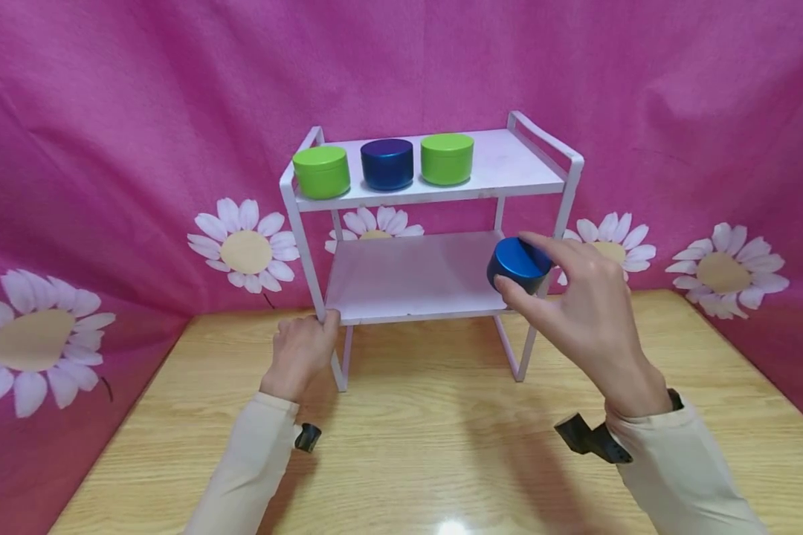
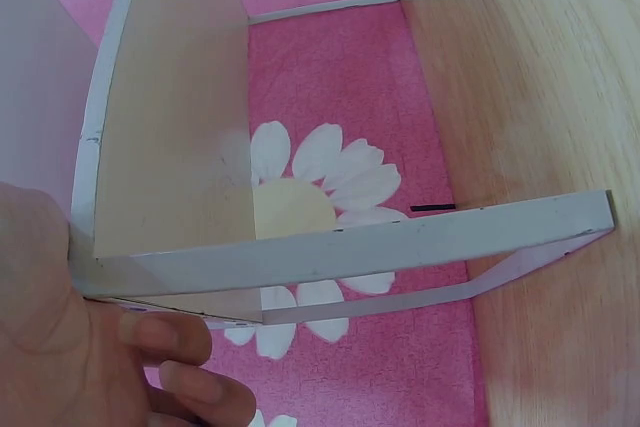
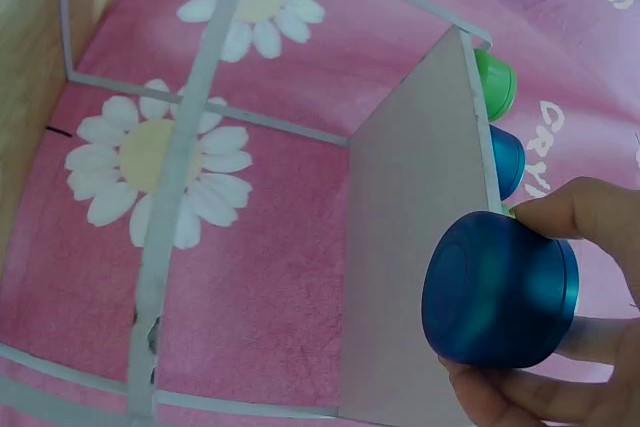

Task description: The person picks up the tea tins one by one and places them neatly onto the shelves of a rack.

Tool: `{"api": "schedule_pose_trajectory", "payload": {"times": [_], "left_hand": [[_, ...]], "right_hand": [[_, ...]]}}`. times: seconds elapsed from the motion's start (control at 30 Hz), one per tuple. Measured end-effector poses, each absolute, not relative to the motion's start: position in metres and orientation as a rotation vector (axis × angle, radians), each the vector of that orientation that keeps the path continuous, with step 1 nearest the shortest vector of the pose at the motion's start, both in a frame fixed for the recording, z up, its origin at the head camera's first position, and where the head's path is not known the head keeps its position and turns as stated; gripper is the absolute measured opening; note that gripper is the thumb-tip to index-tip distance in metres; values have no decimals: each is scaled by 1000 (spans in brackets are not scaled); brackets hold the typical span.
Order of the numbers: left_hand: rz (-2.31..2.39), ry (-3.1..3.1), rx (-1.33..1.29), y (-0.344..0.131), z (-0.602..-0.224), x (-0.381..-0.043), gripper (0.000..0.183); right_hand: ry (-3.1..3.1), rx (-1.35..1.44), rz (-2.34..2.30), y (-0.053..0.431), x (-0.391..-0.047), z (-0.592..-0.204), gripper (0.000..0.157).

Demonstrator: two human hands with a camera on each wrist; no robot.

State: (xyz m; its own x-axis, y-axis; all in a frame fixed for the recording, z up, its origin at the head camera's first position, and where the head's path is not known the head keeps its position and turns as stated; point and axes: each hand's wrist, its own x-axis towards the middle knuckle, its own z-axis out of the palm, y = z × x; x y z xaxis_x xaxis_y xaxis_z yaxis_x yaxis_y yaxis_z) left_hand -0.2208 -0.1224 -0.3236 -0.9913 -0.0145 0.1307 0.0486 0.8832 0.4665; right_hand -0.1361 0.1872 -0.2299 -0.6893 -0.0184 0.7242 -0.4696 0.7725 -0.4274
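My right hand (image 1: 592,316) holds a blue round tin (image 1: 514,260) between thumb and fingers, in front of the right end of a white two-tier rack (image 1: 401,316). In the right wrist view the tin (image 3: 490,292) tilts, its rounded base toward the camera. My left hand (image 1: 304,349) grips the rack's left leg at the lower shelf corner; in the left wrist view its fingers (image 2: 205,387) curl beside the frame. On the top shelf, from the left, stand a green tin (image 1: 323,174), a dark blue tin (image 1: 387,165) and another green tin (image 1: 447,160).
The rack stands on a light wooden table (image 1: 415,446). Behind it and along both sides hangs a pink cloth (image 1: 401,67) with white daisies. Raised rails (image 1: 545,137) edge both ends of the top shelf. A black wrist mount (image 1: 592,438) sits at the right cuff.
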Motion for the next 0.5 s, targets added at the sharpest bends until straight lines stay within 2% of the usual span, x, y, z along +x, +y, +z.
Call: {"api": "schedule_pose_trajectory", "payload": {"times": [0.5], "left_hand": [[-740,-2939,-34,-123,-323,-223,56]], "right_hand": [[-2161,354,842,183,-144,-209,53]]}}
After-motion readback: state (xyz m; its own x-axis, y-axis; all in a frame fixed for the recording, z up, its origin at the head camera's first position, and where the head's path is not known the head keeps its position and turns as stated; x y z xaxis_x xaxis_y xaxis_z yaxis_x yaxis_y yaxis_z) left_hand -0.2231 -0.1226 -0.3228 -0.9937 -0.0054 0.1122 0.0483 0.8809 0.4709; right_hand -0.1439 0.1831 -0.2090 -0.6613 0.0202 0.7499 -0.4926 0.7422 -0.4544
